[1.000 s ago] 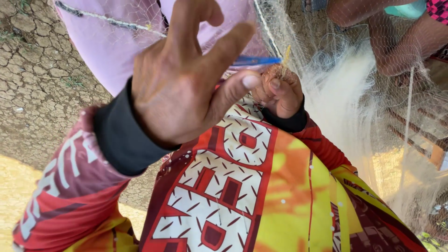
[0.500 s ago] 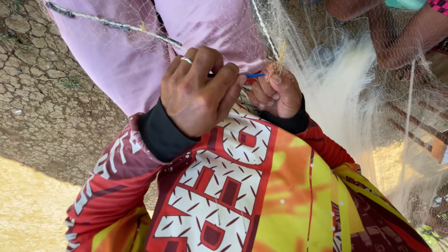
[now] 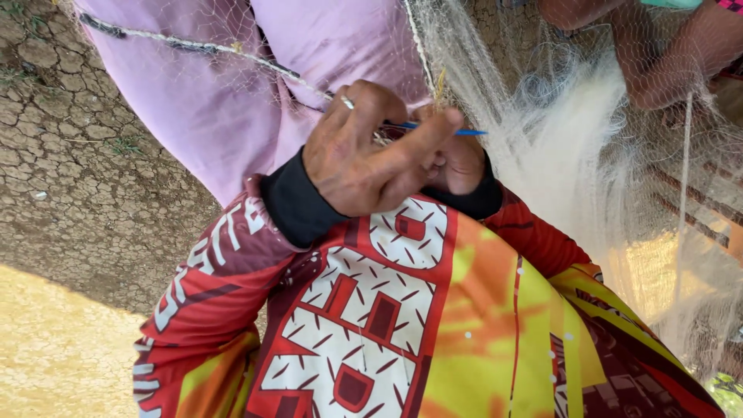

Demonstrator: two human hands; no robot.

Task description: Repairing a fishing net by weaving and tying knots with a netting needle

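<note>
My left hand [image 3: 364,159], with a ring on one finger, is curled with thumb and fingers pinched on a thin blue netting needle [image 3: 467,132] that sticks out to the right. My right hand [image 3: 458,164] sits just behind it, mostly hidden, its fingers closed on a bit of the fine white fishing net [image 3: 557,155]. Both hands meet above my red, orange and yellow patterned shirt [image 3: 387,310]. The net drapes over both hands and hangs down on the right.
A corded net edge [image 3: 193,50] runs across lilac cloth [image 3: 232,116] at the top. Another person's limbs [image 3: 658,70] show through the net at the top right. Cracked dry ground [image 3: 77,178] lies to the left.
My left hand was raised with its fingers spread; it has come down and closed against my right hand at the needle. The right hand has hardly moved.
</note>
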